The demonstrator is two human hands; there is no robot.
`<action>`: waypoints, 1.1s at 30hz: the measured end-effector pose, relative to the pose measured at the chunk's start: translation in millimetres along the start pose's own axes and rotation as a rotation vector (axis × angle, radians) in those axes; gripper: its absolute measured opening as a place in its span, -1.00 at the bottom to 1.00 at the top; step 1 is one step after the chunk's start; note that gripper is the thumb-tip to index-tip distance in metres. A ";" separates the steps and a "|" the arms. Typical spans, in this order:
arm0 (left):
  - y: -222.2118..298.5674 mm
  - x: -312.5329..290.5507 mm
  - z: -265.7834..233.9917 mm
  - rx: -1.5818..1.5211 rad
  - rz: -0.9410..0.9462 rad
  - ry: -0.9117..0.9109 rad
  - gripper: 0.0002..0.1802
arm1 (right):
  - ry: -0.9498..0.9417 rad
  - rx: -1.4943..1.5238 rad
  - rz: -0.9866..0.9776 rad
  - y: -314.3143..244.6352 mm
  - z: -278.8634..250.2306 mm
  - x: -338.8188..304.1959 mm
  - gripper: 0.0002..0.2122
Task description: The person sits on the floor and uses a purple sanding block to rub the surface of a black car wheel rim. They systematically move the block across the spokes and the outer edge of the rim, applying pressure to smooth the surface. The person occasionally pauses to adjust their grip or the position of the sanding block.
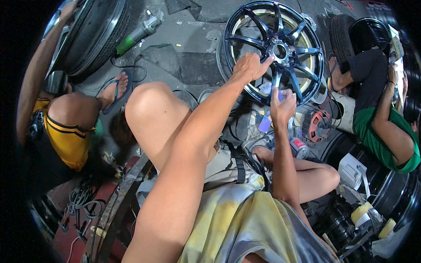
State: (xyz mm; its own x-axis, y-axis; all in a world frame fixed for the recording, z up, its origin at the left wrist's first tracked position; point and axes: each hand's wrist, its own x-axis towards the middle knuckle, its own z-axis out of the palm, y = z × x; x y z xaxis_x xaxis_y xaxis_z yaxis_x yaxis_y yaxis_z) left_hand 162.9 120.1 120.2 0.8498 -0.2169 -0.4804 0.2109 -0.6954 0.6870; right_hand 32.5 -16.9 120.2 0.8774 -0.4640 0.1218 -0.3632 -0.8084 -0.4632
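A glossy dark alloy wheel (277, 31) with several thin spokes stands tilted in front of me, its hub facing me. My left hand (251, 69) is closed over a spoke on the wheel's left side, its thumb stretched toward the hub; the other fingertips are partly hidden. Lower on the wheel, my right hand (283, 105) has its index finger laid against the bottom spoke. Its other fingers are curled in, with a purplish patch at their tips that I cannot make out. A small purple pad (265, 124) lies below the wheel.
Beside my right forearm are a can (299, 148) and a red reel-like object (316, 125). A green-and-grey angle grinder (139, 33) lies on the floor near a large tyre (103, 37). One person sits at left, another in green (386, 136) at right. Cables (83, 197) lie lower left.
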 end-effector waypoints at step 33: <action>4.2 -4.7 -1.9 0.018 -0.006 0.069 -0.07 | 0.004 -0.015 -0.119 -2.5 5.9 26.9 -0.66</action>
State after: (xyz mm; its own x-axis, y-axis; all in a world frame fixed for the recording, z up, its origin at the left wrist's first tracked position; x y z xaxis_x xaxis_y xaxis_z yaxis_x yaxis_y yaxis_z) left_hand 160.7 119.6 126.3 0.8799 -0.1653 -0.4456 0.2079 -0.7091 0.6737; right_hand 58.9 -25.2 119.4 0.9133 -0.3660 0.1789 -0.2611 -0.8630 -0.4325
